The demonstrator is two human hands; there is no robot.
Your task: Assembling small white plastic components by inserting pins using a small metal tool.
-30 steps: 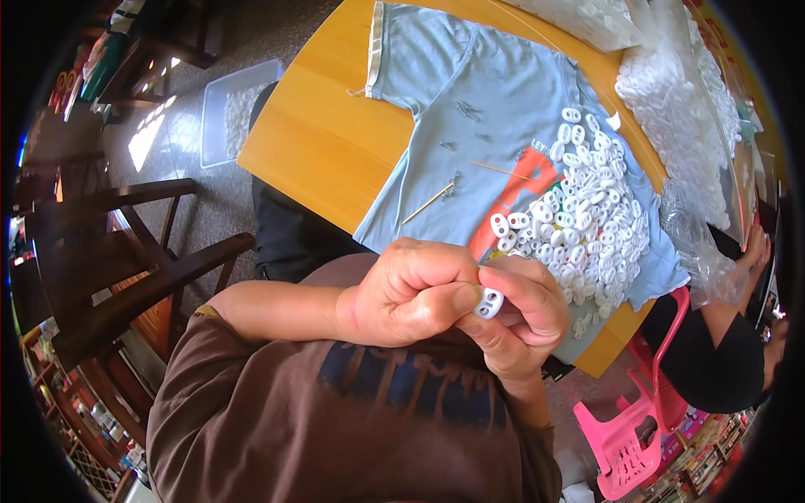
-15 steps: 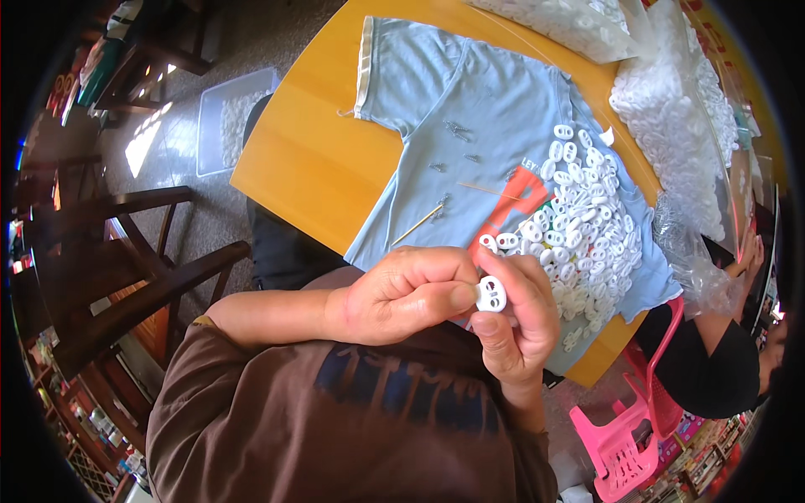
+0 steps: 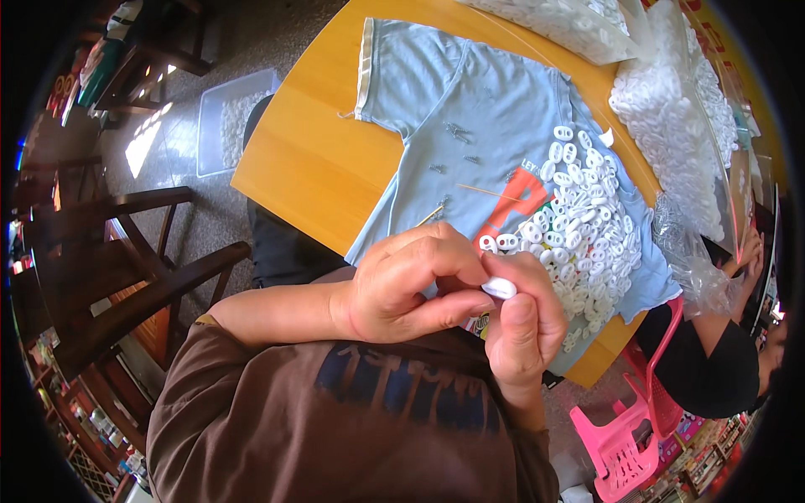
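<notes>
Right hand (image 3: 527, 331): pinches one white cord lock (image 3: 501, 288).
Left hand (image 3: 407, 281): beside it, grip unclear.
Blue T-shirt (image 3: 419, 84): springs (image 3: 457, 132), heaped cord locks (image 3: 597, 243) apparently remain.

Printed small and white, as a few capital letters (image 3: 530, 165), on the light-blue shirt (image 3: 419, 92) beyond the hands (image 3: 411, 285), along the far edge of its orange print (image 3: 514, 193). Also marked in red characters (image 3: 707, 29), far beyond the hands to the right, too distorted to read.
</notes>
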